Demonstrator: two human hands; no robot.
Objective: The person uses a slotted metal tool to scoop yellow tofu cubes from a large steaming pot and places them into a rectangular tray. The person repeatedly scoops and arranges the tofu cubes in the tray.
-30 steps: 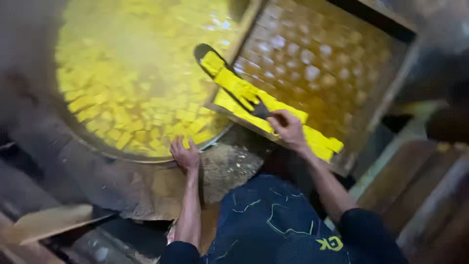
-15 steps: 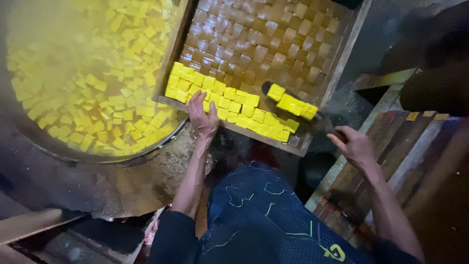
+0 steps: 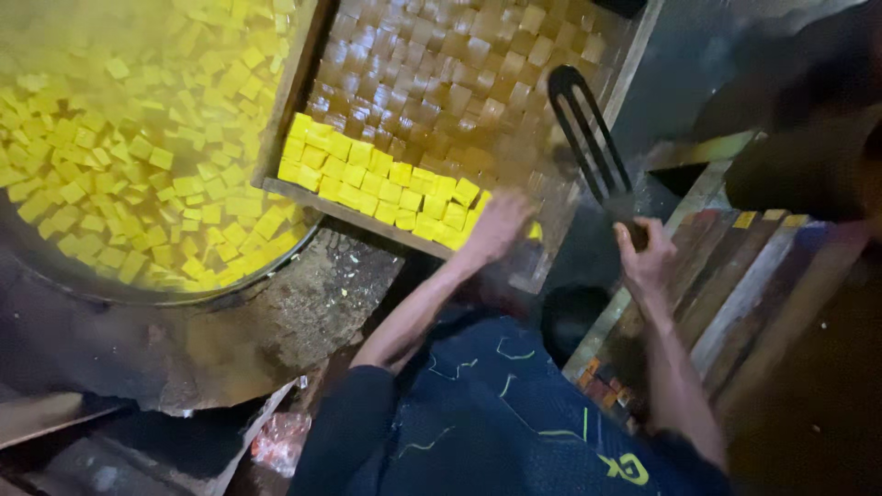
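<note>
A wooden tray (image 3: 317, 204) with a brown gridded bottom holds rows of yellow cubes (image 3: 367, 179) along its near edge. My left hand (image 3: 496, 225) rests on the right end of those rows, fingers spread over the cubes. My right hand (image 3: 648, 262) grips the handle of a dark slotted spatula (image 3: 588, 129), whose blade points away from me over the tray's right edge. To the left a big round pan (image 3: 138, 292) is full of yellow liquid with many floating yellow cubes (image 3: 138, 156).
A rough, stained ledge (image 3: 303, 312) lies between the pan and me. Wooden slats and boards (image 3: 735, 285) run along the right. A crumpled plastic bag (image 3: 280, 441) lies low at the left of my dark blue clothing (image 3: 496, 413).
My left hand slid right along the row of cubes to its end. My right hand, empty at the slats before, now holds the spatula up beside the tray.
</note>
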